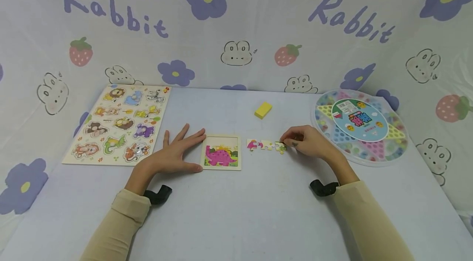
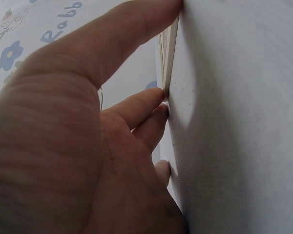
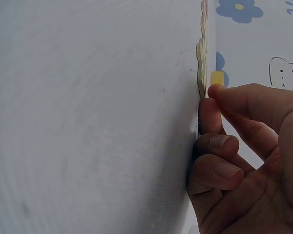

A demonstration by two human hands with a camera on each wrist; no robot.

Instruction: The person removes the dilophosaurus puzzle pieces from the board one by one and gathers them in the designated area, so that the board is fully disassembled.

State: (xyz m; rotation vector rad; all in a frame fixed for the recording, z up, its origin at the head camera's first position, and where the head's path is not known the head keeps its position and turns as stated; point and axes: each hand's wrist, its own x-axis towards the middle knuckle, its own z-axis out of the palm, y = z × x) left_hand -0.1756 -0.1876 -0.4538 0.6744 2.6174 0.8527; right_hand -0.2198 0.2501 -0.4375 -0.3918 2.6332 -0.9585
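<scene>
A small square jigsaw tray (image 1: pixel 239 152) lies on the table; a pink dinosaur picture (image 1: pixel 220 156) fills its lower part, and bare wood shows above. My left hand (image 1: pixel 173 152) is spread wide at the tray's left side, with forefinger and thumb touching its edge. To the right of the tray, several loose jigsaw pieces (image 1: pixel 267 145) lie in a row, the leftmost with part of a pink dinosaur. My right hand (image 1: pixel 304 141) pinches the right end of the rightmost jigsaw piece (image 1: pixel 279 146) between thumb and forefinger, its other fingers curled on the table.
A wooden animal puzzle board (image 1: pixel 123 125) lies at the left. Behind the loose pieces is a yellow block (image 1: pixel 263 110). The round, clear-covered game board (image 1: pixel 360 127) is at the right. A printed cloth (image 1: pixel 236 14) hangs along the table's far edge.
</scene>
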